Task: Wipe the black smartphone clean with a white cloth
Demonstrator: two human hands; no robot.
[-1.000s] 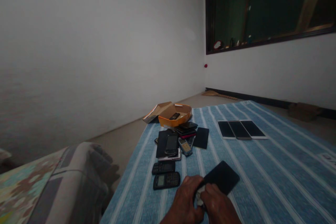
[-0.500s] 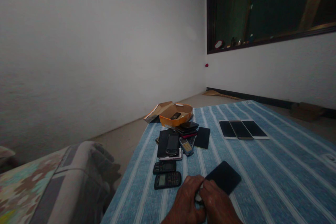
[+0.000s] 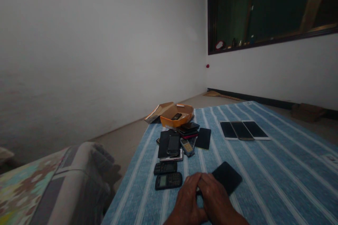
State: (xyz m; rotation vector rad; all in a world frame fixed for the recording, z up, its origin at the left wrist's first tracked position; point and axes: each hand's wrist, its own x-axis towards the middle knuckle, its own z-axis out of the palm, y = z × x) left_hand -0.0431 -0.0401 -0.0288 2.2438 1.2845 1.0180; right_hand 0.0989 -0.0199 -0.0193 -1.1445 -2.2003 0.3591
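Plain pale walls (image 3: 105, 49) are surrounding a dim room. At far left, a flowered cover (image 3: 23, 186) is lying beside a grey drape (image 3: 79, 175), with a strip of floor (image 3: 126, 137) showing past them. Next, a blue striped cloth (image 3: 264, 182) is spreading across the middle and right. Its left edge is running near two black keypad phones (image 3: 169, 181), leaving little room on that side. Beyond those, an open orange box (image 3: 171, 123) is sitting near a pile of phones (image 3: 188, 130).

At the front, the left hand (image 3: 188, 193) and right hand (image 3: 213, 193) are curling together, fingertips meeting. What lies between them is hidden, so whether the grip is holding anything cannot be told. A dark flat phone (image 3: 228, 177) is lying at a slant just beyond the right hand, its nearer end hidden behind the fingers. Judging by looks, it should be light, thin and stiff, with a smooth, slippery face that could crack. Its long side edges, or the bare far corner, are offering the safest hold.

To its right, bare cloth is giving wide open room. Farther back, three large phones (image 3: 243, 130) are lying in a row, under a dark window (image 3: 271, 7).
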